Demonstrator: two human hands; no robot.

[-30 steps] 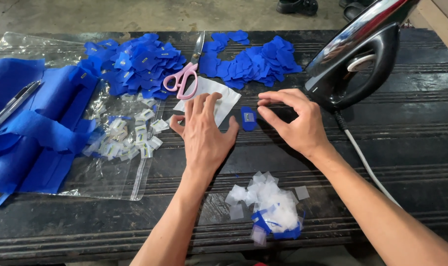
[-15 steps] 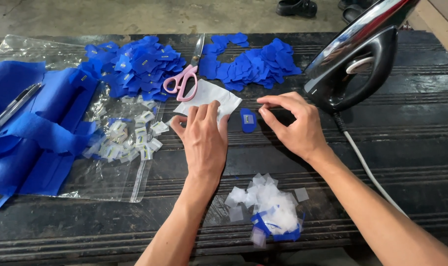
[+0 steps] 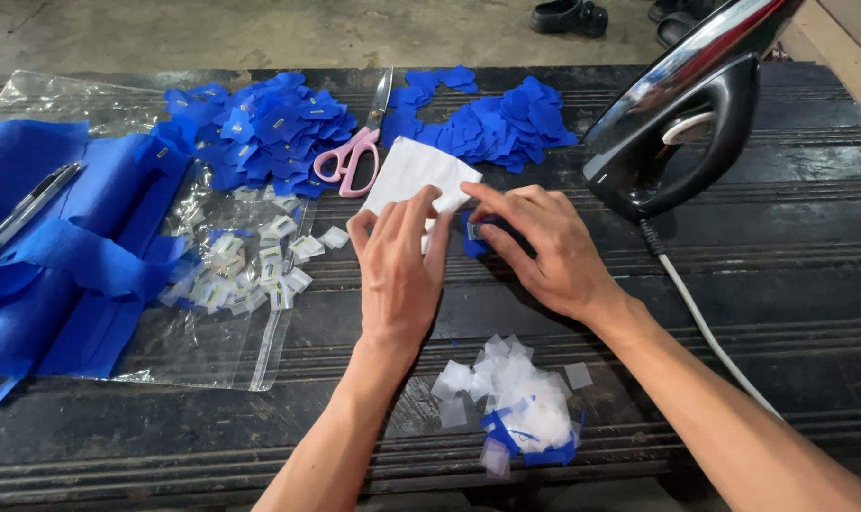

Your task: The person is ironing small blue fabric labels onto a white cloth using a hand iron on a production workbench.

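Note:
My left hand (image 3: 400, 265) lies flat on the dark slatted table (image 3: 781, 284), its fingertips touching the lower edge of a white paper sheet (image 3: 413, 173). Right beside it, my right hand (image 3: 542, 248) covers a small blue fabric piece (image 3: 472, 239) and pinches it with thumb and fingers. The two hands almost touch at the fingertips. Most of the blue piece is hidden under my right fingers.
Pink-handled scissors (image 3: 354, 152) lie between two heaps of blue fabric pieces (image 3: 255, 128) (image 3: 506, 123). A black clothes iron (image 3: 681, 123) stands at the right, its cord (image 3: 705, 327) trailing toward me. Small white labels (image 3: 250, 270) sit on a clear bag; scraps (image 3: 520, 403) pile near me.
My right hand has slid left onto the small blue piece, which lay uncovered before. My left hand has moved up slightly, its fingers now touching the white sheet.

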